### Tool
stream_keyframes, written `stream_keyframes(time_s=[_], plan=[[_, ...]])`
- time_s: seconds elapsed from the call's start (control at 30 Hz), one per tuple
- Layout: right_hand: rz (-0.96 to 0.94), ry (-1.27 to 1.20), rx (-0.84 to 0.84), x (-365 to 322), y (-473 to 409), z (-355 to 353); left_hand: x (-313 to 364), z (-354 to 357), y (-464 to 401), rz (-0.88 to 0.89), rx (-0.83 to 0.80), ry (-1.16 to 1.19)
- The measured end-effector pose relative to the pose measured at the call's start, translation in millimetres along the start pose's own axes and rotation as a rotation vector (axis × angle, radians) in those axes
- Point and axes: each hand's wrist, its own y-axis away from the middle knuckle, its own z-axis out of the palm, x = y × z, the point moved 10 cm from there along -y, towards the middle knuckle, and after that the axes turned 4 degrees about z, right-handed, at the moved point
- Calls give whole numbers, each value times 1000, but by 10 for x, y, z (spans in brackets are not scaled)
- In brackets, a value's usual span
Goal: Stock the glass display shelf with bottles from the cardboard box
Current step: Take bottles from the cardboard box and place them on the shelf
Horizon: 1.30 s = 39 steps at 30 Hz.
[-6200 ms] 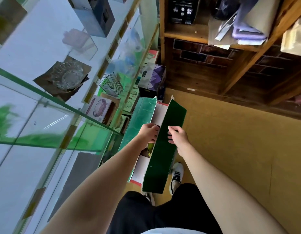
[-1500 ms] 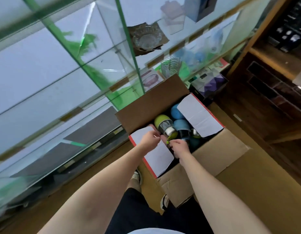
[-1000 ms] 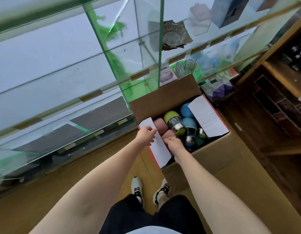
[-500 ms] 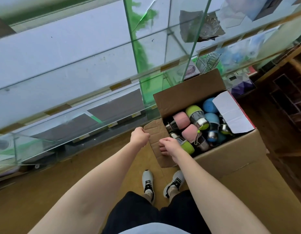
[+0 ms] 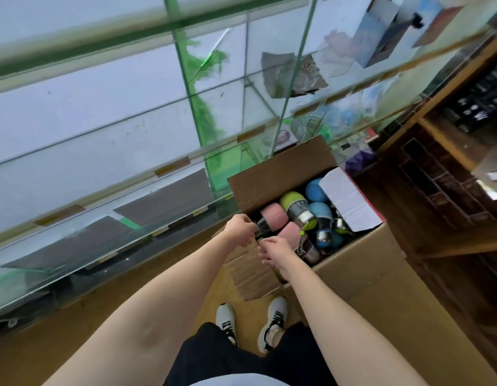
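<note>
An open cardboard box (image 5: 361,274) stands on the floor against the glass display shelf (image 5: 108,140). Several bottles lie inside: a pink bottle (image 5: 272,215), a second pink one (image 5: 290,231), a green one (image 5: 293,200) and blue ones (image 5: 319,210). My left hand (image 5: 239,228) pinches the steel cap end of the first pink bottle at the box's near left corner. Just beside it, my right hand (image 5: 278,250) curls over another bottle, of which only a grey-green bit shows at the fingertips.
The box's near flap (image 5: 250,274) hangs down outside; a white-lined flap (image 5: 350,201) stands open on the right. Boxed goods and a glass dish (image 5: 297,71) sit on the glass shelves further right. Dark wooden shelving (image 5: 436,188) stands right of the box. My shoes (image 5: 272,321) are near the box.
Both hands have left the near flap, which is now folded down outside. They moved forward into the box; the left hand now pinches the pink bottle's cap.
</note>
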Motion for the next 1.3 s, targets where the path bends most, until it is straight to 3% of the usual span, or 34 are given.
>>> stream_keyframes(time_s=[0.37,0.63,0.83,1.0,1.3], plan=[[-106,-114,272,-457,-281,-2049,1049,1289,-525,60,-92,-64],[-83,-3,273,-595,-927,-3126,1273,2249,-1010,-53,-30,24],[-62,90,217,-560,-1229,-3372,1185,2563,-1223,-174,108,117],[-67,109,163,-592,-1334,-3453,1242,2485,-1194,-207,288,422],[-152,-87,202,-1122,-1283,-3929,2223,2574,-1310,15,73,524]])
